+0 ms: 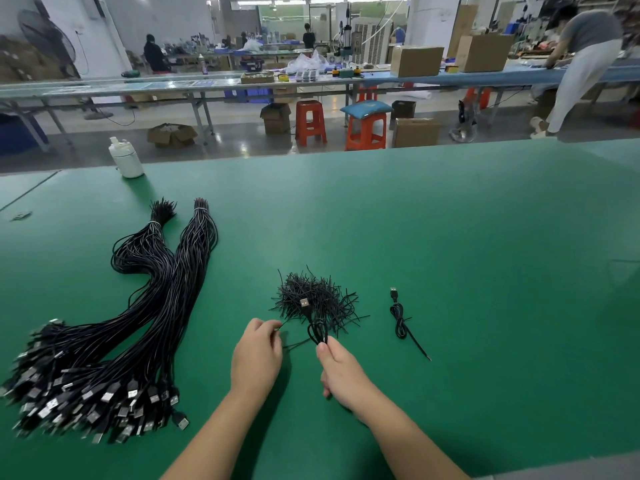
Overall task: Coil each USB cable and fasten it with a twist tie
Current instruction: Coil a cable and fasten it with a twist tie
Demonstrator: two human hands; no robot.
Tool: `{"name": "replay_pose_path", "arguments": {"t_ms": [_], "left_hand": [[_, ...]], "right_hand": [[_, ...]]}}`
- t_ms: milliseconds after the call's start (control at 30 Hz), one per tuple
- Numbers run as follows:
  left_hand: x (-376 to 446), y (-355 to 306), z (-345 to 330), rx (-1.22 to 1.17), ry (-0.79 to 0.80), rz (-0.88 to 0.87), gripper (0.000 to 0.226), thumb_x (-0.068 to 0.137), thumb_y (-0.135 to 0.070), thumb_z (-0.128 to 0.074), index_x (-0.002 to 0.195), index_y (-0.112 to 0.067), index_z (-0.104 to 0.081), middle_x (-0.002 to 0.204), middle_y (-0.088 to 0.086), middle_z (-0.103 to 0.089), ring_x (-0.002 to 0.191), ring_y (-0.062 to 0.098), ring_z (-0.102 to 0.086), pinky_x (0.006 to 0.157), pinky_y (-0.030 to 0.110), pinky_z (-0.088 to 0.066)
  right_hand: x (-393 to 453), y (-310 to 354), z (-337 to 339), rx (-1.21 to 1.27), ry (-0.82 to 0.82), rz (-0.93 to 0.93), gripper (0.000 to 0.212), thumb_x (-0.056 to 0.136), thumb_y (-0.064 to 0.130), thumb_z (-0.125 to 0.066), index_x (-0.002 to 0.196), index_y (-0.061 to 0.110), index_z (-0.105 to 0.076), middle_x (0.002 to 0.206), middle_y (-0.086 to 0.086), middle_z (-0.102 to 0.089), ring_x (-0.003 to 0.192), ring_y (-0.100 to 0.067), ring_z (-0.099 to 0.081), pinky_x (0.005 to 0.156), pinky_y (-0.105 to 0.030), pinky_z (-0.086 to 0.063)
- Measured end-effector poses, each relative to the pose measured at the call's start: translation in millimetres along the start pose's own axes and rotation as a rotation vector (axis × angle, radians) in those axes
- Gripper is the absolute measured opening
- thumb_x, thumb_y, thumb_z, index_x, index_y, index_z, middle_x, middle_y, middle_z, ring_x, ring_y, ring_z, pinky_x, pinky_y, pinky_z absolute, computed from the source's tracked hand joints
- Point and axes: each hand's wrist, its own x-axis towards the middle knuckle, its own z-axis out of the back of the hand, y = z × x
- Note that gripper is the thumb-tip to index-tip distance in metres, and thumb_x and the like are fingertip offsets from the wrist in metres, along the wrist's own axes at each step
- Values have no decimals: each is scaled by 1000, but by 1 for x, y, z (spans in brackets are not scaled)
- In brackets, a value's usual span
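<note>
Right hand (341, 370) fingers pinch the coiled cable (317, 329), its loops pointing away; left hand (258, 355) fingers pinch a twist tie (281, 326) just left

Cable bundles (114, 327) left of ties (317, 299)

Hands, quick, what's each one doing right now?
Left hand: pinching a twist tie.
Right hand: gripping a coiled USB cable.

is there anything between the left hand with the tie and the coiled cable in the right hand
Nothing visible. The left hand pinches a twist tie just left of the coiled cable held up by the right hand; only bare green table shows in the gap.
</note>
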Motion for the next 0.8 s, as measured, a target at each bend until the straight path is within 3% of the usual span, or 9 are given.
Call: {"name": "replay_pose_path", "arguments": {"t_ms": [67,167,333,433,500,600,700,733,800], "left_hand": [[-3,-6,4,-204,51,108,16,93,-12,-61,99,-21,-74,92,-4,-66,81,14,-60,75,26,-45],[-15,-15,5,-538,174,267,23,90,-10,-66,79,-29,-74,77,-3,-74,69,11,-60,61,17,-46],[-28,-20,1,-365,290,145,21,86,-11,-66,78,-30,-71,73,-6,-70,67,7,-59,62,14,-43],[-30,-16,3,-168,239,-32,11,87,-15,-65,86,-25,-70,84,-10,-62,75,8,-57,66,11,-38],[-33,-15,5,1,166,-211,2,87,-19,-66,87,-21,-67,85,-8,-55,72,14,-57,66,22,-44],[-33,-14,9,160,-9,-557,9,80,-12,-72,78,-14,-63,83,1,-55,65,22,-55,54,33,-48],[-25,-14,15,262,-66,-911,13,78,-5,-58,83,-13,-66,107,7,-65,106,28,-62,86,38,-50],[-23,-15,18,274,-25,-961,20,77,-3,-54,87,-14,-66,118,8,-65,122,27,-58,99,38,-45],[-19,-16,22,239,69,-971,28,74,2,-49,90,-16,-64,130,3,-63,133,20,-50,110,37,-38]], "right_hand": [[-3,2,-2,-28,30,27,34,106,42,-30,110,13,-48,66,3,-43,55,-11,-48,62,-25,-45],[-2,3,-4,-82,32,54,31,106,41,-30,94,17,-45,68,1,-47,52,-9,-49,64,-29,-45],[2,-1,-6,-72,27,28,28,107,37,-32,101,12,-43,71,1,-47,50,-11,-49,55,-27,-40],[3,-3,-5,8,-17,4,25,107,35,-34,92,15,-40,68,1,-44,45,-10,-44,55,-28,-42],[5,-4,-5,108,-43,-41,25,106,35,-35,89,18,-39,68,0,-41,46,-10,-40,59,-34,-42],[5,-3,-3,148,-24,-68,25,106,32,-36,86,16,-39,67,0,-37,44,-11,-38,60,-37,-39],[3,-2,0,201,73,-62,24,107,28,-37,88,14,-43,60,3,-34,42,-11,-33,51,-33,-39],[2,-1,1,217,127,-61,24,107,28,-37,89,14,-45,57,5,-32,42,-11,-31,48,-31,-39],[-1,1,2,246,221,-65,23,108,27,-37,91,14,-46,54,8,-30,41,-10,-28,45,-28,-41]]}}
